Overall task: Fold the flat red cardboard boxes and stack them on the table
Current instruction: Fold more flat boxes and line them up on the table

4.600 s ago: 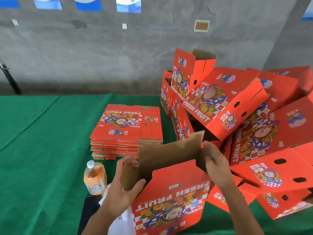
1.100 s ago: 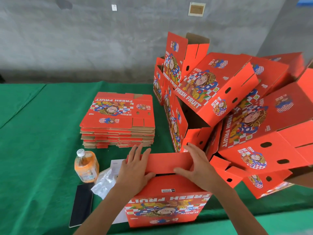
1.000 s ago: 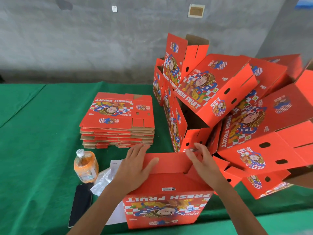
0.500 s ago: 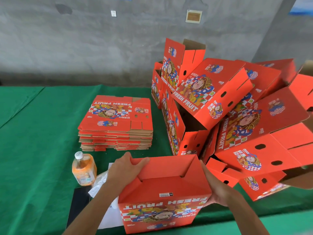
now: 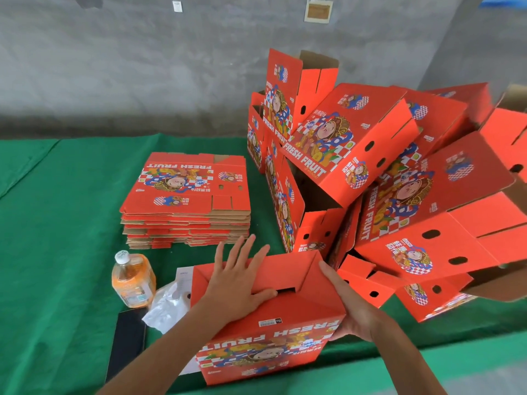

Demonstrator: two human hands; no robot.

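The heap of folded boxes (image 5: 399, 178) fills the right of the frame, flat boxes (image 5: 188, 201) remain centre-left, while at lower centre the box in hand (image 5: 265, 317) now has its flaps closed, left hand (image 5: 239, 283) pressing flat-fingered where it gripped before, right hand (image 5: 350, 309) cupping its side, ready for stacking.

Green-clothed table (image 5: 57, 223) bears flat boxes (image 5: 186, 201), bottle (image 5: 132, 280), phone (image 5: 127, 340).

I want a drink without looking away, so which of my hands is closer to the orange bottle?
Left. Your left hand presses flat on the box top, just right of the orange bottle. Your right hand holds the box's far right side, farther away.
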